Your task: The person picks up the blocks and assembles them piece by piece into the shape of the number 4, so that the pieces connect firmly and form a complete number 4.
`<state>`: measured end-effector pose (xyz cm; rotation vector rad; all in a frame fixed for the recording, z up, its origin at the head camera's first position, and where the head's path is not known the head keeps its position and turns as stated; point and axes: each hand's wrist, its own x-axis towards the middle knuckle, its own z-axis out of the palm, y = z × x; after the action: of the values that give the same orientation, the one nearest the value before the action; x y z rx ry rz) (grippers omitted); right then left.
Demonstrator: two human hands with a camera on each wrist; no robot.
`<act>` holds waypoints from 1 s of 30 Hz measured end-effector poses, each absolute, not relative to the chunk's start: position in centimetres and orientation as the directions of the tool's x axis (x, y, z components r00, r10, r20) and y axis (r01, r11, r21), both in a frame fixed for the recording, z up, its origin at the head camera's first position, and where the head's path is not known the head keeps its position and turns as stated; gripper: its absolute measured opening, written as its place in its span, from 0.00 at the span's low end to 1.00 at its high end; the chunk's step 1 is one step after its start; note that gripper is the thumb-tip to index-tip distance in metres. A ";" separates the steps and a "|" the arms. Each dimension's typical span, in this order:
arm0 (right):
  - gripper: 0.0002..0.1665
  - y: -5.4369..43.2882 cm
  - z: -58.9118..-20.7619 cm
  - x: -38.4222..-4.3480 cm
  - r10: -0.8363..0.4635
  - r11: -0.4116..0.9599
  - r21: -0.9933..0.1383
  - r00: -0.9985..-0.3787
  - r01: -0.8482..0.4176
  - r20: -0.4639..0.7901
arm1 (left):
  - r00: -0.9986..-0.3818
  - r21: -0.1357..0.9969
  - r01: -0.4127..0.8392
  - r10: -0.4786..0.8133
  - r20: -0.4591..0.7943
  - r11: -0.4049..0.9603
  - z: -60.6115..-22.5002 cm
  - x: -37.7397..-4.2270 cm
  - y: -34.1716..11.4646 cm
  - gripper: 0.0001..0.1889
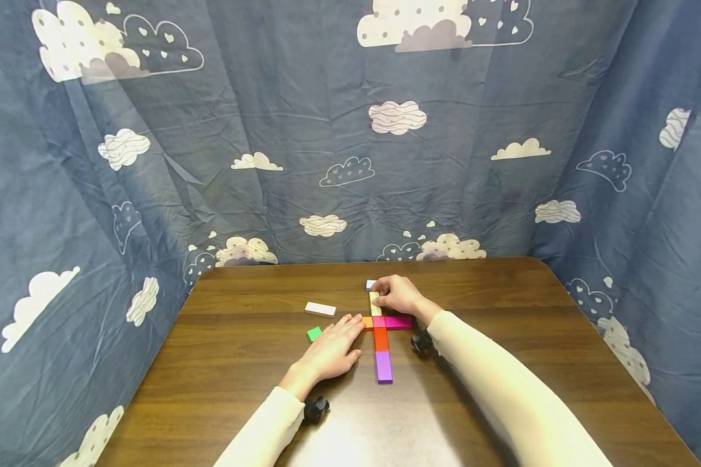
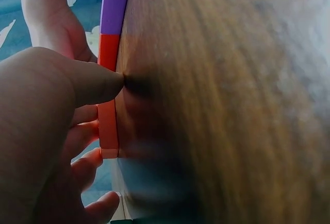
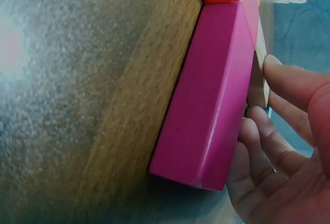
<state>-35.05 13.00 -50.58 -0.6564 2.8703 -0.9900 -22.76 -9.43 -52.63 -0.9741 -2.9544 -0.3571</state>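
Rectangular blocks form a cross on the table. A pink block (image 1: 378, 322) is at its centre, with a magenta block (image 1: 398, 323) to the right and an orange block (image 1: 368, 322) to the left. Toward the near side run a red block (image 1: 381, 338) and a purple block (image 1: 383, 368). My right hand (image 1: 402, 295) grips the pale wooden block (image 1: 376, 304) on the far arm, its thumb against the wood in the right wrist view. Palm down, my left hand (image 1: 332, 347) lies with straight fingers reaching the orange block, partly covering it.
A white block (image 1: 320, 309) and a green block (image 1: 314, 334) lie left of the cross, the green one close to my left hand. Just past the wooden block sits a small light-blue block (image 1: 370, 285). A cloud-print curtain (image 1: 350, 130) hangs behind the wooden table (image 1: 239, 389).
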 end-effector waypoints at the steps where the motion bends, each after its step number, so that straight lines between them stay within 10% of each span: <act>1: 0.17 13.0 -50.6 -35.0 -0.406 0.706 -0.593 -0.907 -0.388 0.110 | -0.806 0.211 0.589 0.586 0.082 0.780 -52.7 -22.8 -9.4 0.33; 30: 0.16 13.1 -50.8 -35.5 -0.417 0.711 -0.589 -0.905 -0.385 0.088 | -0.812 0.225 0.579 0.580 0.068 0.784 -52.6 -22.7 -9.5 0.33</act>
<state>-35.48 13.11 -50.80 -0.6696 2.8581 -0.9652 -22.70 -9.46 -52.56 -0.9652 -2.9713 -0.3717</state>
